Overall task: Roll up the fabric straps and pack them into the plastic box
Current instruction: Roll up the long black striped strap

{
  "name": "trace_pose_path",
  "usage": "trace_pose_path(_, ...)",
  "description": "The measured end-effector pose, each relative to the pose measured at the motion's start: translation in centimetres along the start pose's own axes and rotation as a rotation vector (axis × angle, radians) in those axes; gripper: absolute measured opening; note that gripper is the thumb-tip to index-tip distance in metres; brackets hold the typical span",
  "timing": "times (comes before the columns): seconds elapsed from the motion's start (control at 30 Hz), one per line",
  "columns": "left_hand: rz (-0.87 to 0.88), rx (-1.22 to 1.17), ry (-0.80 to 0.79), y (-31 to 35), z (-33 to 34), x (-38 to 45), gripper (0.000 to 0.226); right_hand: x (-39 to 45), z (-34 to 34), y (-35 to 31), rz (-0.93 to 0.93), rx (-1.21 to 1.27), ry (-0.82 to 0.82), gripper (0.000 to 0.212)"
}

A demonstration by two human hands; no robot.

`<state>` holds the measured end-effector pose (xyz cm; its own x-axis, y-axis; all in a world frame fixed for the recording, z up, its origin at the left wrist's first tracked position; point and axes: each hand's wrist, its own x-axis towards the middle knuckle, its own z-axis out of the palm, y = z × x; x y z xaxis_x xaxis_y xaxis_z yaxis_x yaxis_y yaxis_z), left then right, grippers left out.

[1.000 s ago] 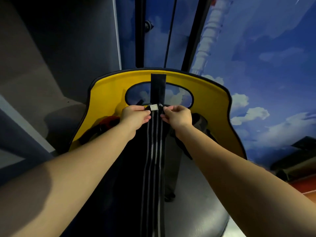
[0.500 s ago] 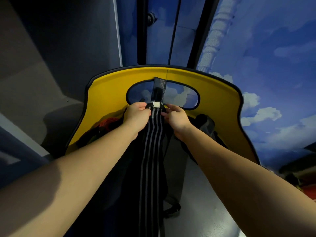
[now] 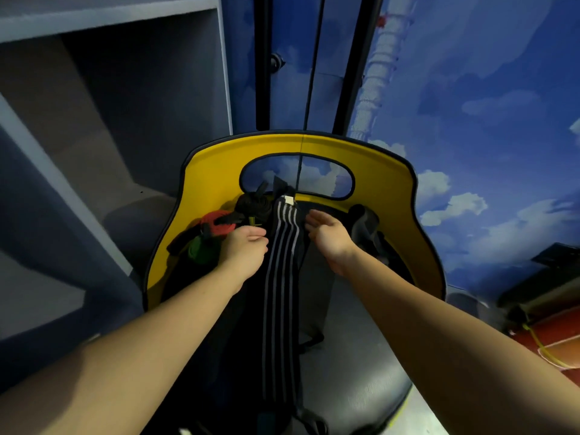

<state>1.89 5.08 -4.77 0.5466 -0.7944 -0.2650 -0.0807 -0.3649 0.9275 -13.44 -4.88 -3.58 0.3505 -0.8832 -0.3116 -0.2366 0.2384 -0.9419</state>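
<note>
A long black fabric strap [image 3: 282, 277] with grey stripes lies lengthwise over the seat. Its far end, with a small white tag [image 3: 288, 200], rests against the yellow chair back [image 3: 392, 215]. My left hand [image 3: 248, 251] sits at the strap's left edge with its fingers loosely curled; whether it pinches the edge is unclear. At the strap's right edge my right hand [image 3: 329, 238] is open, palm turned toward the strap. No plastic box is in view.
Left of the strap lie a rolled black strap [image 3: 254, 206], a red roll [image 3: 216, 224] and a green one [image 3: 199, 253]. A grey strap [image 3: 364, 224] hangs at the right. The grey seat [image 3: 361, 372] shows at lower right, grey shelves [image 3: 94, 152] at left.
Both hands have left the tagged end of the striped strap and drawn back toward me, one to each side. The camera has tilted, and the rolled straps at the left now show.
</note>
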Motion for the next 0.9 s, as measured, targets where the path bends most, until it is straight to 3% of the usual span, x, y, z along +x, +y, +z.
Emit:
trace_pose_path(0.33,-0.070,0.120,-0.031,-3.4,-0.9,-10.8,0.016,-11.8,1.7,5.5,0.025,-0.073,-0.046,0.051)
trace_pose_path(0.53,-0.157,0.308,-0.139,-8.1,-0.7,-17.2,0.018,-19.1,2.6,10.0,0.046,-0.091,-0.074,0.047)
trace_pose_path(0.7,-0.145,0.405,-0.079,-10.3,-1.0,-19.5,0.018,-22.8,3.3,13.0,0.018,-0.361,-0.049,0.044)
trace_pose_path(0.9,-0.175,0.597,0.063,-10.8,-2.7,-20.4,0.036,-23.7,2.5,14.6,-0.185,-0.761,-0.034,0.034)
